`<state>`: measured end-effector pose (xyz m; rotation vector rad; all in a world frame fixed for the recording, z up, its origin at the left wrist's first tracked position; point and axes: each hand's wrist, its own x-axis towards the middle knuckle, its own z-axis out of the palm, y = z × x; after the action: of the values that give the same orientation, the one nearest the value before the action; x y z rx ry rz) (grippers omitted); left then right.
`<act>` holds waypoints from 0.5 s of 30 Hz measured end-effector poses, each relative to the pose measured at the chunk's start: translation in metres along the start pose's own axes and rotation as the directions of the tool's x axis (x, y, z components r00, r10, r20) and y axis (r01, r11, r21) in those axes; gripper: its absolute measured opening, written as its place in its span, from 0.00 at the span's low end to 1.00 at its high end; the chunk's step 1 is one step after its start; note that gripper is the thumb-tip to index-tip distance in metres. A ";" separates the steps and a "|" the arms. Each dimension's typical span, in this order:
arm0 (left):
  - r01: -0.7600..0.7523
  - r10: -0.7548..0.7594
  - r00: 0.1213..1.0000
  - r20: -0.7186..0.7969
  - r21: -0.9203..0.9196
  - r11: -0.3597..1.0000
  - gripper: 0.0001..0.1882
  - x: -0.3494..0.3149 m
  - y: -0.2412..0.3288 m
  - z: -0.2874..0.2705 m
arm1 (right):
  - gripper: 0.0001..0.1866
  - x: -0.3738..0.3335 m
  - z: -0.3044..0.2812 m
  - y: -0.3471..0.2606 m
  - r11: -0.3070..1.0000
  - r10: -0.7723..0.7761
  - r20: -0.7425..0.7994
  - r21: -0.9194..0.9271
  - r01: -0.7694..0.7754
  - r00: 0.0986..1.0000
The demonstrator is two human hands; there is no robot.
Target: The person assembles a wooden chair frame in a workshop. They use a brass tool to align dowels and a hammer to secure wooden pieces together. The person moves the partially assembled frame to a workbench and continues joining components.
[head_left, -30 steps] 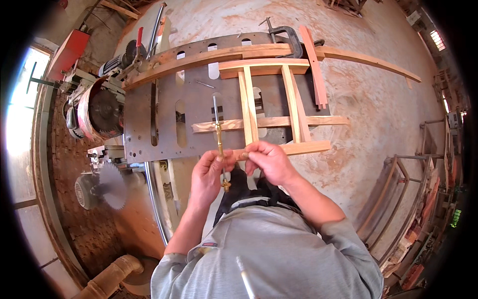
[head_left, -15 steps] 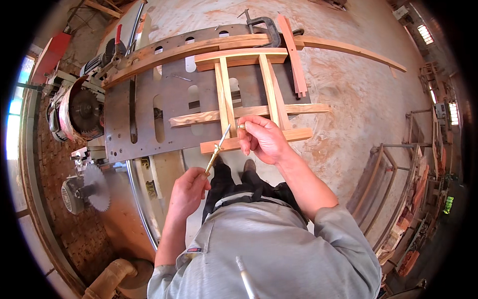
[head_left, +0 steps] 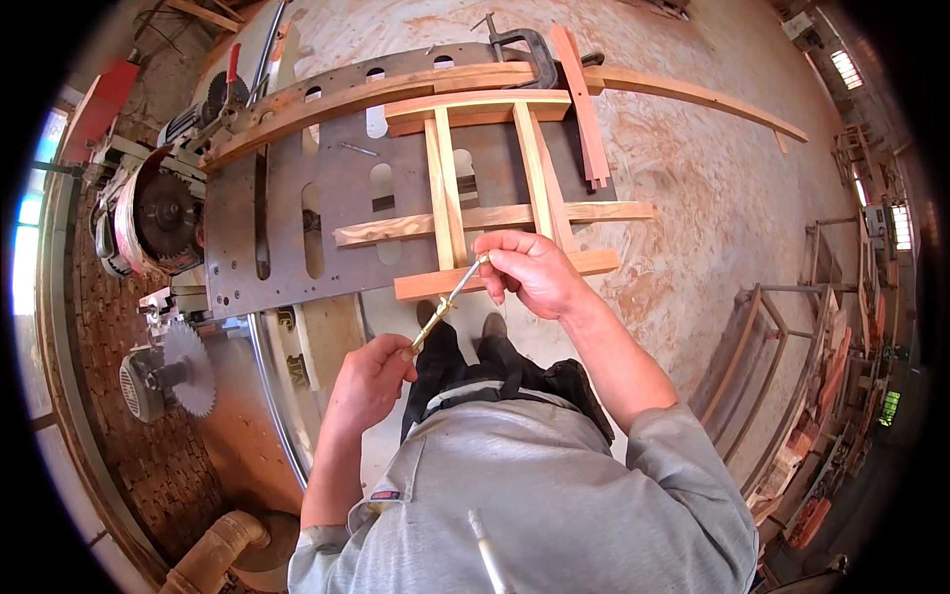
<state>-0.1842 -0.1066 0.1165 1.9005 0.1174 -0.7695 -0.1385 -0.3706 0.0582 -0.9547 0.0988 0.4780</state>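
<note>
My left hand (head_left: 368, 381) grips the lower end of a thin brass-coloured rod-like tool (head_left: 451, 300) near my waist. My right hand (head_left: 531, 271) pinches the tool's upper tip just above the near rail of a wooden slat frame (head_left: 495, 216). The frame has two upright slats crossed by three rails and lies on a dark metal work plate (head_left: 327, 203). A long curved wooden strip (head_left: 396, 89) runs along the plate's far edge, held by a black clamp (head_left: 527, 47).
A circular saw blade on a motor (head_left: 178, 366) and a second saw unit (head_left: 148, 213) stand at my left. A loose slat (head_left: 582, 104) leans by the clamp. Wooden racks (head_left: 792, 366) stand on the sawdust floor at right. A duct hose (head_left: 213, 549) lies lower left.
My left hand has dropped from the frame toward my waist, drawing the tool's lower end down and left. My right hand stays at the tool's tip over the near rail.
</note>
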 end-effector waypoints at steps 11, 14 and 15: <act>-0.030 0.027 0.999 0.022 0.187 0.982 0.10 0.000 -0.004 -0.012 | 0.11 -0.006 0.004 -0.016 0.878 0.020 -0.015 -0.479 -0.025 1.000; -0.096 0.096 0.995 0.013 0.211 0.973 0.10 -0.002 -0.006 -0.013 | 0.09 -0.009 0.009 -0.022 0.886 0.087 -0.037 -0.454 -0.095 0.995; -0.107 0.108 0.994 0.006 0.210 0.972 0.10 -0.002 -0.007 -0.013 | 0.08 -0.008 0.009 -0.021 0.876 0.104 -0.042 -0.469 -0.111 0.994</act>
<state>-0.1825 -0.0915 0.1156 2.0897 -0.0666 -0.7262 -0.1379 -0.3763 0.0819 -1.4384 0.0496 0.6130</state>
